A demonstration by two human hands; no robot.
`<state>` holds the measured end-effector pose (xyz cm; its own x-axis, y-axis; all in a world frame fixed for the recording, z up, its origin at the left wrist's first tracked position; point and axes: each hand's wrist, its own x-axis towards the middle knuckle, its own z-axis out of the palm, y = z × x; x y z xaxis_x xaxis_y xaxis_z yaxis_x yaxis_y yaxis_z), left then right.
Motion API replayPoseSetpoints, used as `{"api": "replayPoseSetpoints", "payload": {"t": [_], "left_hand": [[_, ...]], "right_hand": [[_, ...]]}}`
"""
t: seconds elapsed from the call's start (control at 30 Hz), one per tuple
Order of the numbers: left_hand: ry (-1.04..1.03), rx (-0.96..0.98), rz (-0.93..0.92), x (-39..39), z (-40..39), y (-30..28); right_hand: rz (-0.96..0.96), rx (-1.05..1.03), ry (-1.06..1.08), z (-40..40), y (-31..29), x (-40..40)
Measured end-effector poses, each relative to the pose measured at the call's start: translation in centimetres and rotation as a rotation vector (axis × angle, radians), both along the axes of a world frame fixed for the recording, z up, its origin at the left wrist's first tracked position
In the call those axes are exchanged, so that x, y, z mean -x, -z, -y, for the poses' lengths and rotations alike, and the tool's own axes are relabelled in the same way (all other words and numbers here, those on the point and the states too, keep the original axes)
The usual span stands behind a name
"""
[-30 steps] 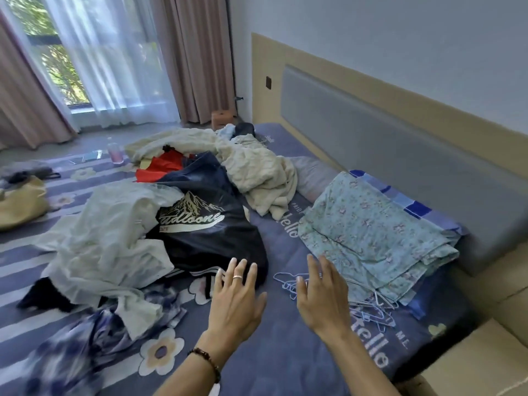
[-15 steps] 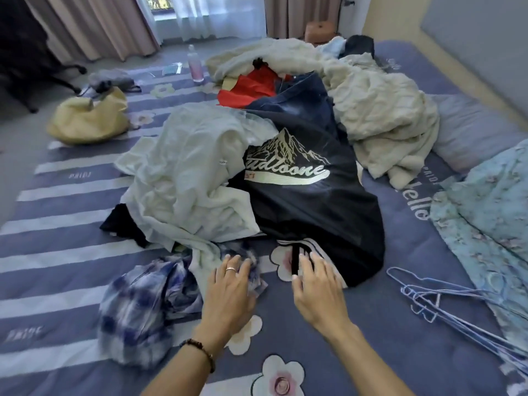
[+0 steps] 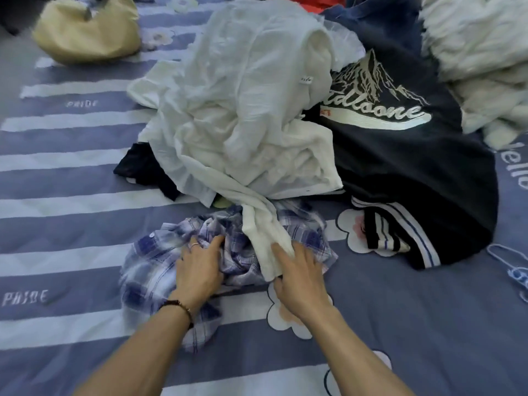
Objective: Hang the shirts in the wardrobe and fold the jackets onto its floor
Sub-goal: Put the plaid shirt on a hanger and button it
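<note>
A crumpled blue-and-white plaid shirt (image 3: pixel 160 270) lies on the bed in front of me. My left hand (image 3: pixel 200 270) is on top of it, fingertips sunk and curling into its folds. A white shirt (image 3: pixel 243 110) is heaped behind, and one of its sleeves (image 3: pixel 263 232) trails down over the plaid shirt. My right hand (image 3: pixel 298 274) rests with fairly straight fingers on the end of that sleeve and the plaid cloth under it. A dark navy jacket (image 3: pixel 405 172) with a mountain logo and striped hem lies to the right.
The bed's blue striped cover (image 3: pixel 71 201) spreads all around. A yellow bag (image 3: pixel 85 32) sits at the far left. A cream blanket (image 3: pixel 485 52) is bunched at the upper right. Blue wire hangers (image 3: pixel 511 270) lie at the right edge. A black garment (image 3: pixel 143 167) pokes out under the white shirt.
My view dropped from the headboard to the clothes pile. Both hands moved forward and down onto the plaid shirt, and the left one has sunk its fingers into it.
</note>
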<state>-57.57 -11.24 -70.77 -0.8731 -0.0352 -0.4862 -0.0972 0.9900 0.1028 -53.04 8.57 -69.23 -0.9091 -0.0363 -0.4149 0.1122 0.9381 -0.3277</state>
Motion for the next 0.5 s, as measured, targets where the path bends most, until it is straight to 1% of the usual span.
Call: {"api": "replayPoseSetpoints", "payload": {"t": [0.07, 0.13, 0.17, 0.2, 0.23, 0.27, 0.33, 0.37, 0.4, 0.43, 0.5], "left_hand": [[0.049, -0.087, -0.012, 0.0, 0.2, 0.4], [0.057, -0.225, -0.044, -0.5, -1.1, -0.5], [0.058, -0.311, -0.045, -1.0, -2.3, -1.4], [0.062, -0.418, -0.035, -1.6, -3.8, -2.5], [0.065, -0.532, -0.013, -2.3, -5.3, -3.5], [0.07, -0.652, 0.015, -3.0, -6.8, -4.6], [0.076, -0.911, 0.083, -4.0, -9.6, -6.4], [0.062, -1.029, 0.127, -4.5, -10.8, -7.5], [0.033, -1.117, 0.164, -4.9, -11.9, -8.3], [-0.038, -1.196, 0.214, -5.2, -12.6, -8.9], [-0.253, -1.296, 0.289, -5.6, -13.7, -9.8]], "right_hand": [[-0.044, -0.012, 0.018, 0.2, 0.0, -0.7], [-0.056, -0.011, 0.087, -0.1, -0.3, -1.7], [-0.042, -0.001, 0.151, -0.4, -0.6, -2.3], [-0.015, 0.051, 0.261, -0.8, -0.9, -2.9], [0.041, 0.156, 0.421, -1.1, -1.5, -3.1], [0.125, 0.336, 0.626, -1.4, -2.2, -3.0], [0.251, 0.916, 1.076, -2.4, -3.7, -2.7], [0.287, 1.121, 1.202, -3.1, -4.3, -2.8], [0.282, 1.236, 1.306, -4.3, -4.6, -3.1], [0.261, 1.242, 1.357, -5.3, -4.8, -3.3], [0.149, 1.136, 1.407, -7.7, -5.1, -3.6]]}}
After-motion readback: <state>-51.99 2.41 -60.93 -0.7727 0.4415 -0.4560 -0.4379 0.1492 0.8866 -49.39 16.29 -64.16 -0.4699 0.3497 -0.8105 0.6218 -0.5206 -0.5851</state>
